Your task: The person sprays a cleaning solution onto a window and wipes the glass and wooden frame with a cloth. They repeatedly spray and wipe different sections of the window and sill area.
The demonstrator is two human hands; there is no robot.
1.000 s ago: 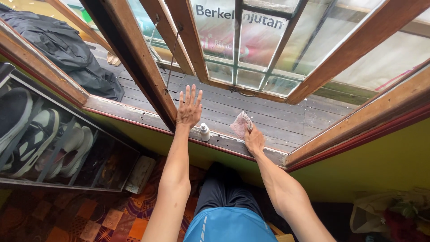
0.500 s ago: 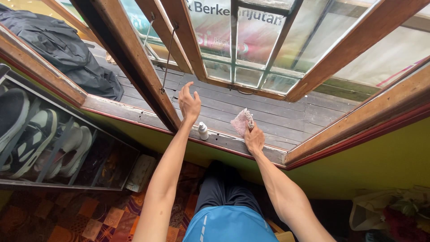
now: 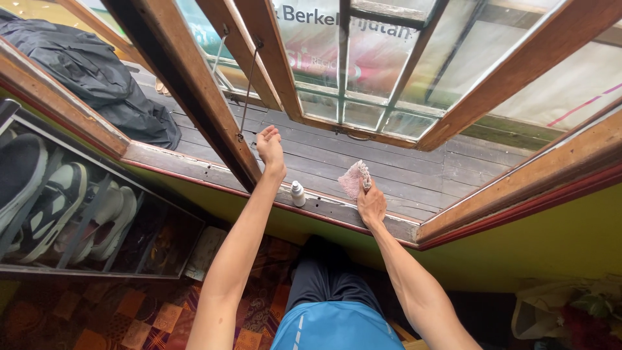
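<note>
My left hand [image 3: 271, 149] reaches out through the open window, fingers curled, close to the metal stay rod [image 3: 248, 91] that hangs from the open wooden window sash [image 3: 272, 58]; it holds nothing that I can see. My right hand [image 3: 370, 201] rests on the wooden window sill [image 3: 337, 210] and grips a crumpled pink cloth [image 3: 355, 178]. A small white bottle [image 3: 297, 193] stands upright on the sill between my two hands.
A dark wooden deck [image 3: 389, 162] lies beyond the sill. A black bag [image 3: 97, 71] lies at the far left outside. A shoe rack [image 3: 71, 201] with sneakers stands on my left. A patterned rug [image 3: 129, 311] covers the floor; bags with flowers [image 3: 570, 311] sit at right.
My left hand went from spread flat with fingers apart to curled, and moved up toward the stay rod. My right hand stayed on the sill with the cloth.
</note>
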